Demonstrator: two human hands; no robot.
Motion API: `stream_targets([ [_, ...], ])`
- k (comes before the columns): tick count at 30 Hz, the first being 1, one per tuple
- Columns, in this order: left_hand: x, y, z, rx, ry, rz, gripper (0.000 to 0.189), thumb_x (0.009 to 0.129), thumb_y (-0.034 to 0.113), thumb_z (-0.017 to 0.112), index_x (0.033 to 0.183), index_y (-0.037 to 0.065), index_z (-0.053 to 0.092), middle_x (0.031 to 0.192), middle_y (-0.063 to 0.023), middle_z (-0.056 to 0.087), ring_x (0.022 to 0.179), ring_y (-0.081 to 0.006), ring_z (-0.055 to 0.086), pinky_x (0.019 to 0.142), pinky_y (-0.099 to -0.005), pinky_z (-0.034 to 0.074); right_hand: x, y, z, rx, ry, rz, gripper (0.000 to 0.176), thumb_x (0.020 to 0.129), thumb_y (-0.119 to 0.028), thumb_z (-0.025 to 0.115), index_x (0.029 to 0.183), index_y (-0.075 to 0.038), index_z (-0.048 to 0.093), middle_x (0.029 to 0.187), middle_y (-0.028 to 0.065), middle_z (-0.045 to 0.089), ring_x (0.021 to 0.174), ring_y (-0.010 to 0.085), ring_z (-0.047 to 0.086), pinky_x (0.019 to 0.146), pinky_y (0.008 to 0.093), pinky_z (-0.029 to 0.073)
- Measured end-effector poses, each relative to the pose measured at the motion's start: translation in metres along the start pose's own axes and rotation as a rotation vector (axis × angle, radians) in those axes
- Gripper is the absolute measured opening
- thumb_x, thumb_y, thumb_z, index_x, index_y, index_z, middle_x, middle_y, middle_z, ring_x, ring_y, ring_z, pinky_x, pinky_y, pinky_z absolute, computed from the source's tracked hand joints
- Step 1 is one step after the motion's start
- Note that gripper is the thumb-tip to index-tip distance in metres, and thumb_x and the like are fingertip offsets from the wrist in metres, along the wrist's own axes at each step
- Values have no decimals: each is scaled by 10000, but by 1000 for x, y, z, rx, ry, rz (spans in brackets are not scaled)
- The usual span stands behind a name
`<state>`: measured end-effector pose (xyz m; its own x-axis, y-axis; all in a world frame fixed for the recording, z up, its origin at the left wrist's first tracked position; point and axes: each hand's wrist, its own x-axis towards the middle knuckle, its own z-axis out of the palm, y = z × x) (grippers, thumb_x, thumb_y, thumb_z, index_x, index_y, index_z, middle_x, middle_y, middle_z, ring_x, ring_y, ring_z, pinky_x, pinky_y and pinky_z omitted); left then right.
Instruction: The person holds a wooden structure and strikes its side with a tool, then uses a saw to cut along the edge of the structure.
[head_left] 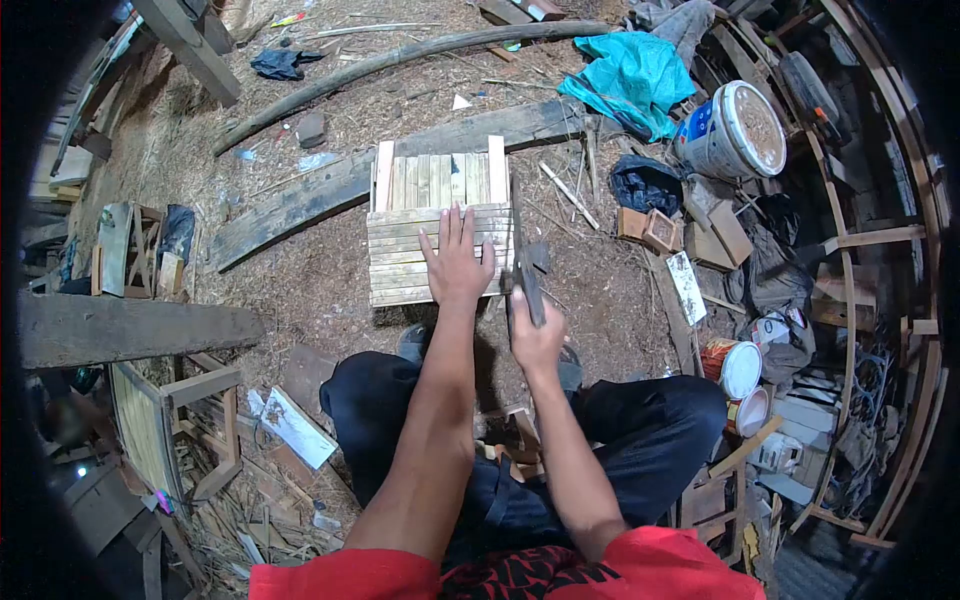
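My left hand (457,265) lies flat with fingers spread on a small slatted wooden piece (390,262), pressing on its near row of horizontal slats. Two pale posts (497,170) stand up at its far corners, with upright slats between them. In my right hand (537,338), fingers wrapped round the dark handle, is a handsaw (531,285). Its narrow blade runs along the right ends of the slats, close against them. The slatted piece sits on the ground in front of my bent knees.
Behind the slatted piece a long plank (300,215) lies on the straw-strewn ground, with a curved pole (400,65) beyond. To the right are a white bucket (750,130), a teal cloth (640,80) and wood blocks (660,230). A thick beam (140,333) juts in from the left.
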<state>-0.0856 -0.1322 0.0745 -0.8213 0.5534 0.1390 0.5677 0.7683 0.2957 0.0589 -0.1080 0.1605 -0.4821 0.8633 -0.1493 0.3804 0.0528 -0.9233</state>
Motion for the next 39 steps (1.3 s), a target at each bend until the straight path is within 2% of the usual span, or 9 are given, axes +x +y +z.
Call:
stream_targets([
  [7, -1, 1, -1, -12, -11, -9, 646, 952, 447, 450, 1534, 181, 362, 1625, -50, 280, 1506, -195, 231, 1220, -566, 47, -30, 0, 0, -3, 31, -66, 322, 954, -265, 641, 769, -1, 646, 568, 27, 531, 566, 82, 523, 525, 325, 426],
  [11, 1, 0, -1, -14, -21, -16, 653, 953, 451, 448, 1539, 180, 352, 1629, -47, 270, 1511, -190, 215, 1222, -561, 34, 15, -19, 5, -46, -14, 22, 264, 941, -207, 640, 787, 8, 645, 594, 44, 559, 571, 92, 530, 538, 323, 434],
  [15, 0, 0, -2, -26, 1, 4, 656, 947, 444, 467, 1536, 176, 358, 1623, -56, 284, 1508, -200, 227, 1219, -564, 48, -1, 12, -1, -28, -26, -126, 261, 926, -199, 648, 752, -7, 616, 590, 58, 564, 550, 117, 516, 535, 339, 425],
  [23, 1, -1, -2, -23, 2, 6, 657, 939, 437, 468, 1533, 175, 368, 1624, -58, 284, 1500, -205, 252, 1216, -569, 62, 21, -12, 9, -24, 5, 72, 210, 901, -193, 654, 801, -9, 669, 592, 40, 554, 542, 119, 511, 529, 335, 427],
  [27, -1, -1, 0, -5, 17, 5, 659, 940, 434, 472, 1535, 173, 364, 1620, -60, 291, 1496, -208, 261, 1215, -569, 66, -17, 12, 2, -45, 6, -144, 199, 902, -185, 647, 822, -3, 663, 562, 72, 537, 526, 130, 531, 528, 341, 445],
  [33, -2, 0, -8, -55, 38, 20, 636, 936, 396, 524, 1519, 178, 393, 1607, -66, 319, 1496, -218, 263, 1220, -550, 57, -20, -9, -46, -23, -83, -206, 186, 903, -151, 659, 797, -1, 633, 570, 30, 476, 557, 76, 450, 511, 303, 398],
  [37, 28, -1, -14, -527, -109, -245, 607, 979, 374, 538, 1499, 92, 404, 1534, -136, 430, 1428, -260, 392, 1199, -547, 163, 7, -53, -79, 79, -166, -313, 253, 914, -166, 658, 729, -8, 593, 594, -40, 458, 565, 58, 401, 495, 283, 342],
  [38, 44, 4, -12, -1056, -48, -360, 540, 998, 413, 540, 1382, 34, 521, 1396, -170, 563, 1343, -259, 489, 1120, -520, 344, 16, -57, -90, 78, -209, -322, 261, 914, -174, 660, 720, -14, 590, 596, -45, 467, 563, 57, 408, 495, 279, 341],
  [39, 58, 14, -32, -1309, -59, -418, 510, 997, 416, 548, 1334, 34, 553, 1349, -167, 589, 1308, -250, 515, 1077, -497, 388, 24, -62, -99, 78, -255, -327, 270, 915, -181, 662, 711, -20, 588, 598, -50, 477, 561, 57, 414, 494, 275, 340],
])
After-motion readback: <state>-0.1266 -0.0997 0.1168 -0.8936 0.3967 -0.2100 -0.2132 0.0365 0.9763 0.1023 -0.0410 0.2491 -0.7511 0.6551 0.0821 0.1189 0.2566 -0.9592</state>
